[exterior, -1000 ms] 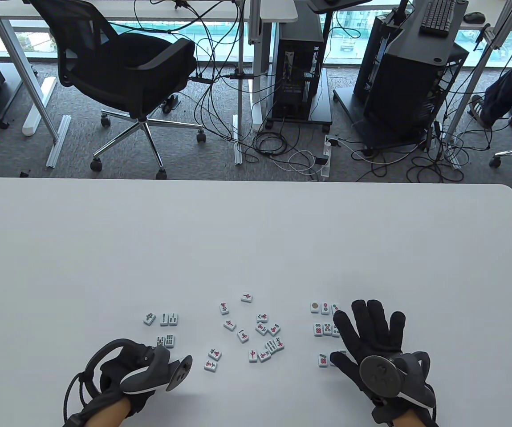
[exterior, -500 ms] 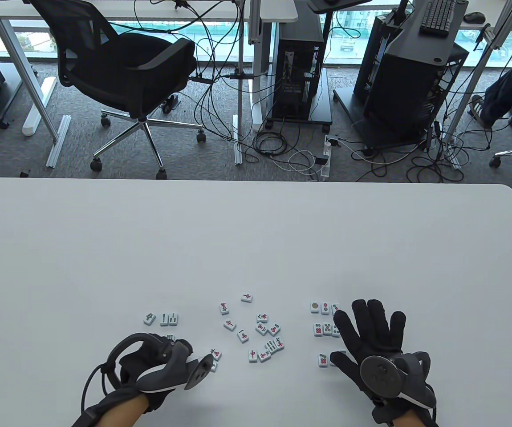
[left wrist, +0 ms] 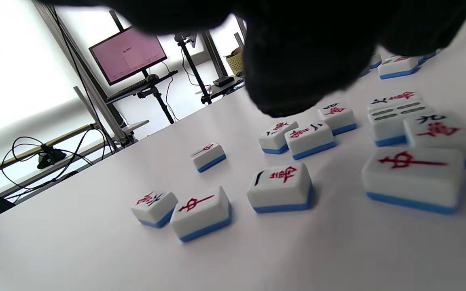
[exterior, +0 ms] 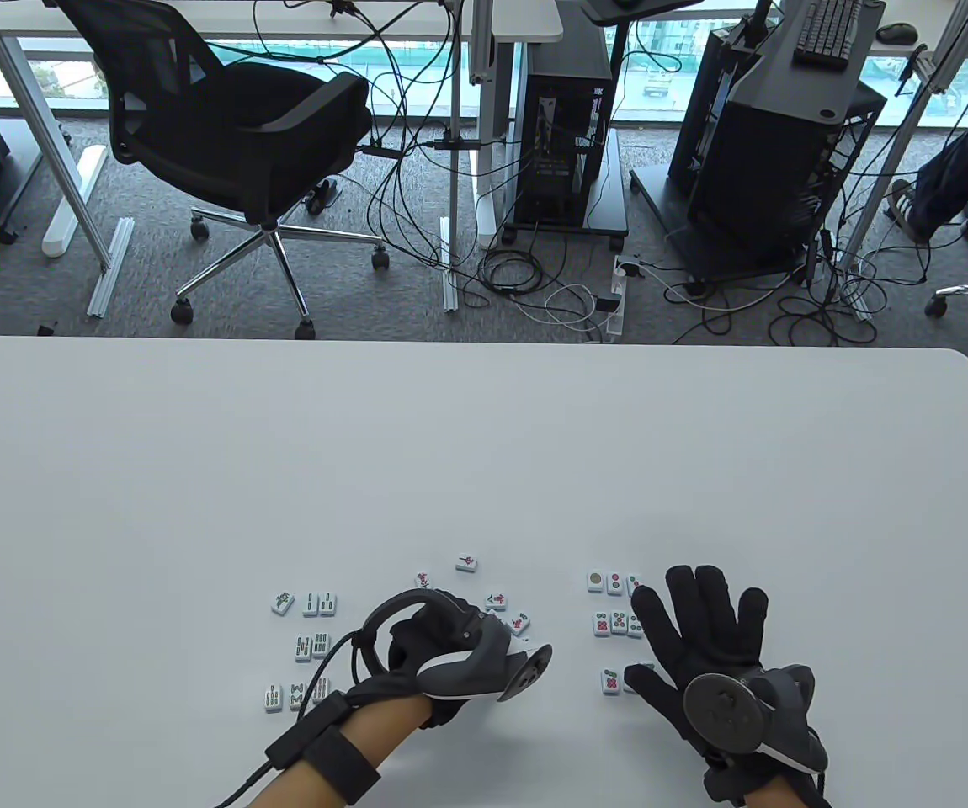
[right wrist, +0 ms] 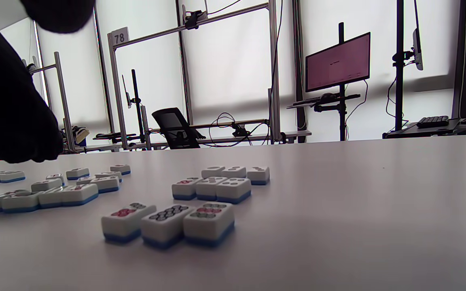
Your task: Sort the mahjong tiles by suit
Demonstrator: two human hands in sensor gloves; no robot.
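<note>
Going left to right on the white tabletop (exterior: 484, 438): our bamboo tiles (exterior: 305, 646) sit at the near left in loose rows, all flat and face up, long axes running roughly near-to-far.

Next comes our left hand (exterior: 442, 652), which has slid right since a second ago, when it was near the left group. Now it hovers over the jumbled character tiles (exterior: 497, 601) in the middle. Those lie face up too, but point every which way. From the left wrist view the fingers (left wrist: 297, 68) hang curled low over the tiles; we can't tell whether the grip has hold of one.

On the right, the dot tiles (exterior: 614, 621) are lined up in neat rows of three, long axes near-to-far. Our right hand (exterior: 703, 640) hasn't budged: fingers spread flat, grip fully open, resting on the tabletop and covering the right end of those rows.
</note>
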